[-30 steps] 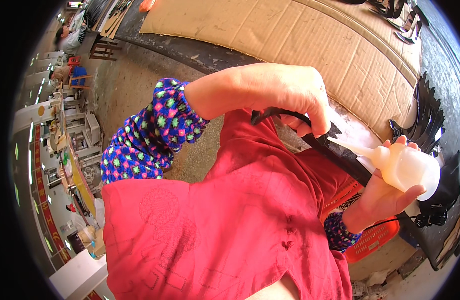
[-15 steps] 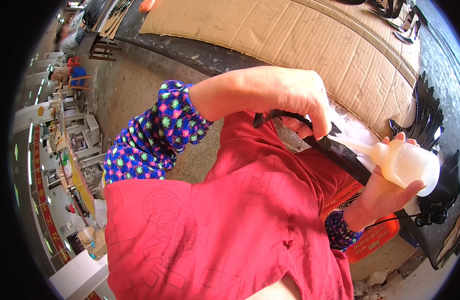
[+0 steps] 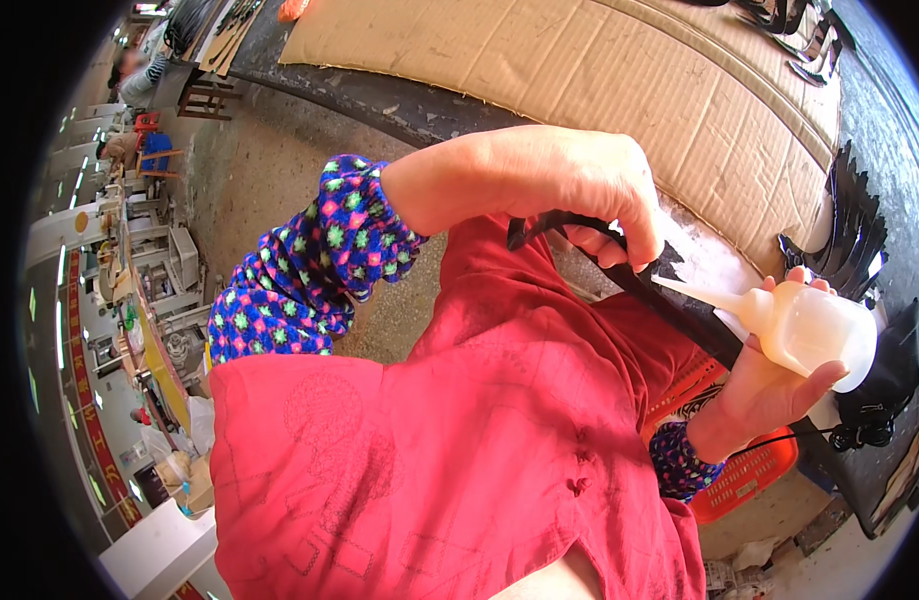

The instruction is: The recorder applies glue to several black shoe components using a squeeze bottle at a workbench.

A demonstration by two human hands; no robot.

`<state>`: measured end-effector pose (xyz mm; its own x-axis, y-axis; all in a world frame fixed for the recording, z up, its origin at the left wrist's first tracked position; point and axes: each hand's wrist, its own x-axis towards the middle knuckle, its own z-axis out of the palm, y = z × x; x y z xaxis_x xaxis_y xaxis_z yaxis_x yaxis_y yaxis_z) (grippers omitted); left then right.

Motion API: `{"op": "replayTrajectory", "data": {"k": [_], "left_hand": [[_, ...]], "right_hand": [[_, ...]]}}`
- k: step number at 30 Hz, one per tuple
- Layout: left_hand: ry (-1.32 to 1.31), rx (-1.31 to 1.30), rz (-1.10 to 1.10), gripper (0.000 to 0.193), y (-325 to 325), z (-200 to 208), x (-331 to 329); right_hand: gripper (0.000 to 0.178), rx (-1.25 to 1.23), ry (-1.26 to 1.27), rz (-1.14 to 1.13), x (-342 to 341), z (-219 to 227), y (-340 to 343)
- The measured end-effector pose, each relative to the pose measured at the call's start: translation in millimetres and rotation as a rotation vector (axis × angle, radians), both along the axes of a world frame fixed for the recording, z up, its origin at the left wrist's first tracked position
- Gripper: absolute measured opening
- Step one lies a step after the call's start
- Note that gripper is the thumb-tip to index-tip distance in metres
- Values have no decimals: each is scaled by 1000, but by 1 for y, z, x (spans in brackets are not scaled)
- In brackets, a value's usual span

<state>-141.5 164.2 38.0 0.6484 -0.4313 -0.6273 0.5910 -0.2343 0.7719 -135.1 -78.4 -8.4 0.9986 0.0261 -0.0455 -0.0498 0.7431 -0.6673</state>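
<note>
A curved black strip (image 3: pixel 556 222) is pinched in my left hand (image 3: pixel 604 190), which bends down over it near the table edge. One end of the strip loops out to the left of my fingers; its other end is partly hidden beneath them. My right hand (image 3: pixel 769 395) wraps round a translucent squeeze bottle (image 3: pixel 824 335) of pale liquid. The bottle lies tilted on its side, its long thin nozzle (image 3: pixel 694 292) pointing left toward my left fingertips. A small gap separates the nozzle tip from the fingers.
Flat cardboard (image 3: pixel 559 70) covers much of the dark table. A pile of black strips (image 3: pixel 854 235) lies beyond the bottle, and more curved black pieces (image 3: pixel 809 45) are at the far right. A red plastic basket (image 3: pixel 749 485) stands below the right forearm. Another person (image 3: pixel 139 80) is far left.
The nozzle tip has drawn slightly away from my left fingers and the bottle has shifted a little. My left hand has risen slightly, still holding the black strip.
</note>
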Motion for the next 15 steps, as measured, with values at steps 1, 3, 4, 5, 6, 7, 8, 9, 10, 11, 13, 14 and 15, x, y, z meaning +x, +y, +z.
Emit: {"op": "replayTrajectory", "data": {"k": [1,3,4,5,6,7,8,9,10,11,13,14,15], "left_hand": [[2,-6,3,14,0,0,-1],[5,-10,8,14,0,1,-1],[4,-9,0,13,1,1,-1],[4,-8,-9,13,1,0,0],[4,-10,-11,13,1,0,1],[7,-10,-8,13,1,1,1],[10,-11,-6,12,1,1,1],[10,-11,-7,12,1,0,1],[19,-18,6,12,2,0,1],[29,-26,18,12,2,0,0],[25,-24,25,11,2,-1,-1],[20,-22,30,11,2,-1,-1],[20,-21,31,11,2,-2,-1]], "right_hand": [[72,10,7,7,0,1,0],[72,18,8,16,-1,1,0],[72,22,7,18,-1,1,0],[72,21,7,17,-1,1,-1],[72,19,5,22,-1,1,-1],[72,19,3,28,-1,1,-1],[72,19,3,28,-2,1,-1],[72,7,9,20,-2,1,-1],[72,-5,15,14,-2,1,-1],[72,-4,15,16,-3,1,-2],[72,-13,18,17,-4,0,-3],[72,-12,18,17,-5,-1,-4],[72,-9,20,28,-6,-2,-4]]}}
